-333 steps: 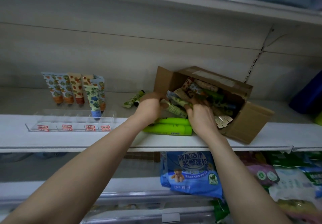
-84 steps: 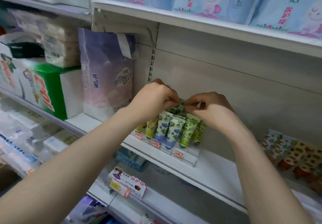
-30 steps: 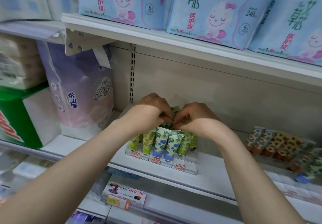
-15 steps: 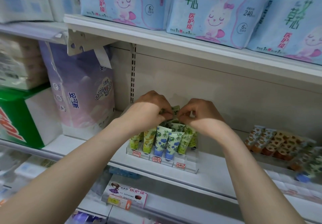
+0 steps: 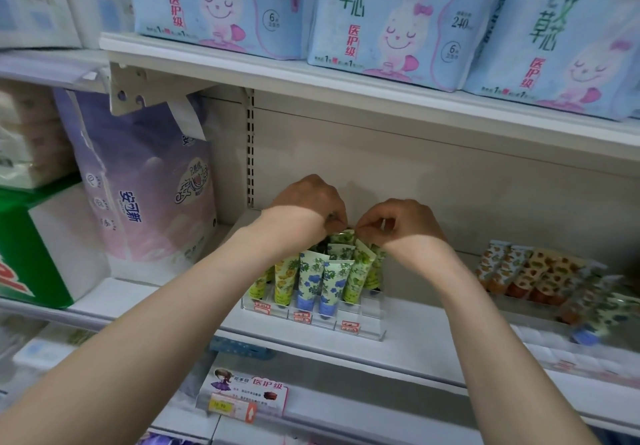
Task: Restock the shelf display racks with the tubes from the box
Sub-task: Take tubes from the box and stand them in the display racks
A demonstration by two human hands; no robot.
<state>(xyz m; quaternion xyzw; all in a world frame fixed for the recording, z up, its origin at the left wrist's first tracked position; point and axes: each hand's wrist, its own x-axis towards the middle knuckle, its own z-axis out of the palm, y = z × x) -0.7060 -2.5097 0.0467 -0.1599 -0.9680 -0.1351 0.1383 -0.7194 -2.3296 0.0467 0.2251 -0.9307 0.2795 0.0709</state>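
Head view. Since the earliest frame both hands have left the cardboard box, now out of view, and come to the clear rack (image 5: 363, 323) at the left of the shelf (image 5: 433, 337). Over the last half second they have barely shifted. The left hand (image 5: 308, 205) and right hand (image 5: 398, 222) meet above the rack's back row, fingers curled. Each thumb and forefinger pinches the crimped top edge of one rear tube (image 5: 343, 237), the left at its left corner and the right at its right corner.

This tube stands nearly upright, long axis vertical and cap end down, directly beneath the fingertips. Its lower half and its slot are hidden behind the front tubes (image 5: 308, 281), which already stand cap-down in the rack. Both hands are equally near. By judgement, the coming move is a straight downward seating along that axis.

A second rack of orange tubes (image 5: 530, 274) stands well apart to the right.
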